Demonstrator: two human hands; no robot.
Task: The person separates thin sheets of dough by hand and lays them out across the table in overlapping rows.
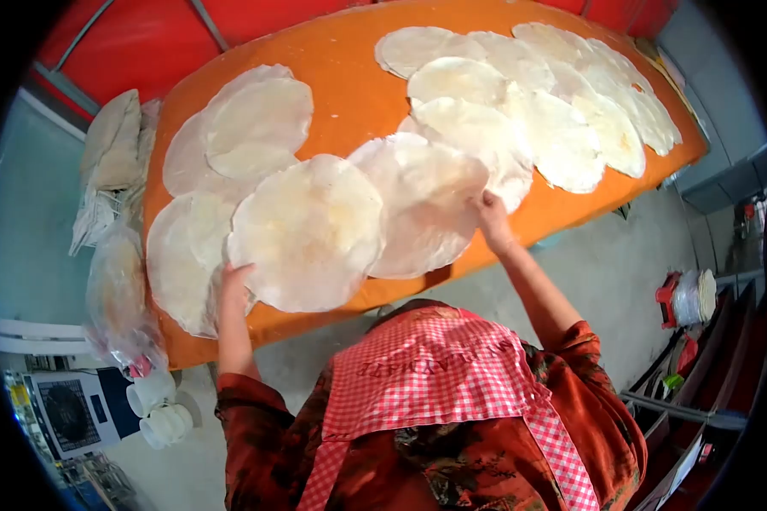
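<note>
Large, thin, round flatbreads lie over an orange-covered table (341, 94). At the near left, my left hand (237, 285) is closed on the left edge of a pale flatbread (307, 234). My right hand (492, 220) pinches the right edge of the neighbouring flatbread (426, 209), which looks slightly lifted and wrinkled there. These two overlap in the middle. Left of my left hand rests another flatbread (183, 255), partly covered. Behind it lies an overlapping group of flatbreads (260, 123). Beyond my right hand, several more flatbreads (554, 140) spread in overlapping layers to the far right.
Folded cloths (112, 140) and a clear plastic bag (115, 281) hang along the table's left side. White containers (164, 417) stand low at the left, beside a boxy appliance (68, 413). At the right is a metal-framed rack (699, 417). A red wall covering (145, 43) borders the back.
</note>
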